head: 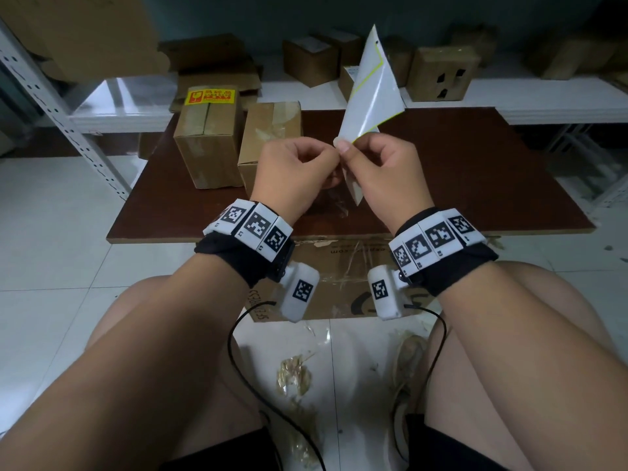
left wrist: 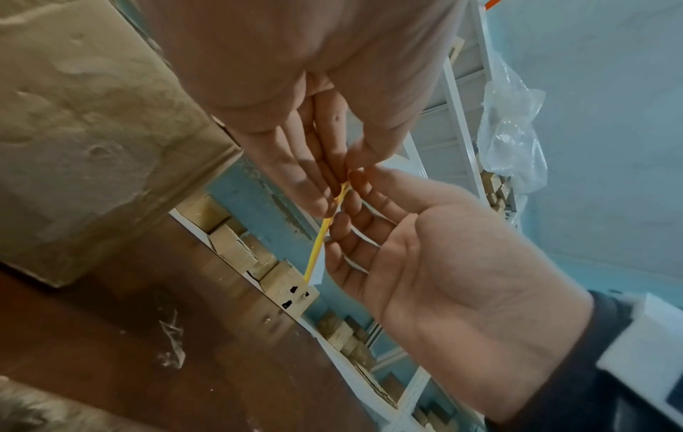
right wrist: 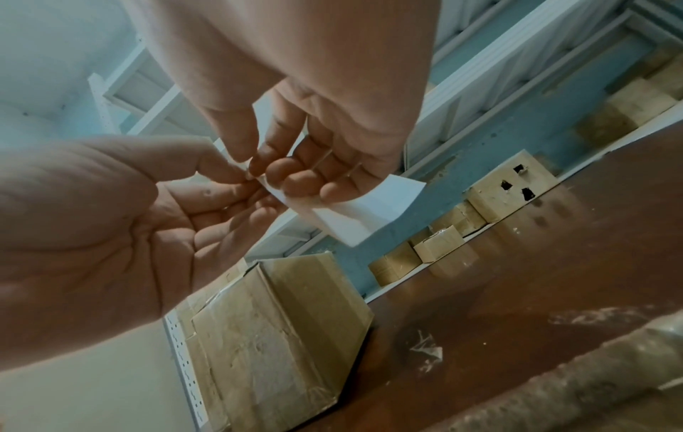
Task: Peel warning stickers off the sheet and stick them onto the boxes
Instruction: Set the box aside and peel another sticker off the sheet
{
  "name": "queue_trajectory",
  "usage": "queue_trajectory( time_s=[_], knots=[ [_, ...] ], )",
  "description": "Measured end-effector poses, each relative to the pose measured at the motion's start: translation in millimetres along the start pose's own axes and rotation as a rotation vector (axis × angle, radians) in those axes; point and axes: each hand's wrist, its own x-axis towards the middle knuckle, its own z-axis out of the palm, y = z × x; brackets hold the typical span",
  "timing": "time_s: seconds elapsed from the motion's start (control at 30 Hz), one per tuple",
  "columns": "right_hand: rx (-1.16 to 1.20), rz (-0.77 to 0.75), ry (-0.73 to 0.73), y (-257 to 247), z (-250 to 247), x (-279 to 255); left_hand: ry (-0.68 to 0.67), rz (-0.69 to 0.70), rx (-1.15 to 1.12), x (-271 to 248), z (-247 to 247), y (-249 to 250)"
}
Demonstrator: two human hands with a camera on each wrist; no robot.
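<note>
Behind a dark brown table [head: 475,171], white shelving [head: 543,93] loaded with cardboard boxes is seen. Two boxes stand on the table: the left box [head: 207,144] bears a yellow-red warning sticker [head: 210,95], the neighbouring box [head: 268,137] is bare. Above the table, the sticker sheet [head: 372,93] is pinched at its lower corner by the left hand [head: 292,168] and the right hand [head: 387,171], fingers curled.

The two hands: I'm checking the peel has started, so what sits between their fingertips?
A corner of the sticker sheet, pinched by the left hand and right hand. The head view shows it; the left wrist view shows its yellow edge there.
</note>
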Motion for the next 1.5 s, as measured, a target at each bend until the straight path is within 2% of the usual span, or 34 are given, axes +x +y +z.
queue_trajectory(
  time_s=[0.17, 0.33, 0.4, 0.57, 0.77, 0.83, 1.0, 1.07, 1.2, 1.33, 1.5],
  knots=[
    [-0.081, 0.011, 0.0, -0.1, -0.4, 0.1, 0.022, -0.035, -0.01, 3.4, -0.6, -1.7],
    [-0.093, 0.015, -0.015, 4.9, -0.6, 4.2, -0.014, -0.069, -0.085, 5.7, -3.0, -1.0],
    [-0.011, 0.05, -0.032, 4.0, 1.2, 4.2, -0.03, -0.065, -0.081, 5.9, -3.5, -0.5],
    [0.357, 0.172, -0.001, -5.2, -0.5, 4.9, 0.029, -0.054, -0.047, 12.8, -0.2, -0.6],
    [0.641, 0.26, 0.052, -13.8, -11.0, 10.5, -0.058, -0.107, -0.23, 13.0, -0.7, 2.5],
    [0.63, 0.263, 0.037, -13.7, -15.2, 10.8, -0.061, -0.078, -0.299, 11.5, -0.7, 0.9],
    [0.354, 0.243, -0.267, -15.7, -20.7, 1.5, 0.134, 0.052, -0.422, 10.5, -4.1, 0.4],
    [0.302, 0.258, -0.318, -12.2, -17.7, -0.8, 0.171, 0.081, -0.433, 11.5, -6.9, 2.0],
    [0.318, 0.252, -0.197, -11.3, -18.7, 1.0, 0.068, 0.073, -0.419, 9.1, -7.1, 6.5],
    [0.353, 0.24, -0.095, -13.6, -22.1, 4.6, -0.033, -0.01, -0.299, 4.3, -5.2, 6.7],
    [0.38, 0.244, -0.07, -16.4, -20.9, 2.6, 0.001, 0.034, -0.31, 3.3, -2.6, 6.8]
  ],
)
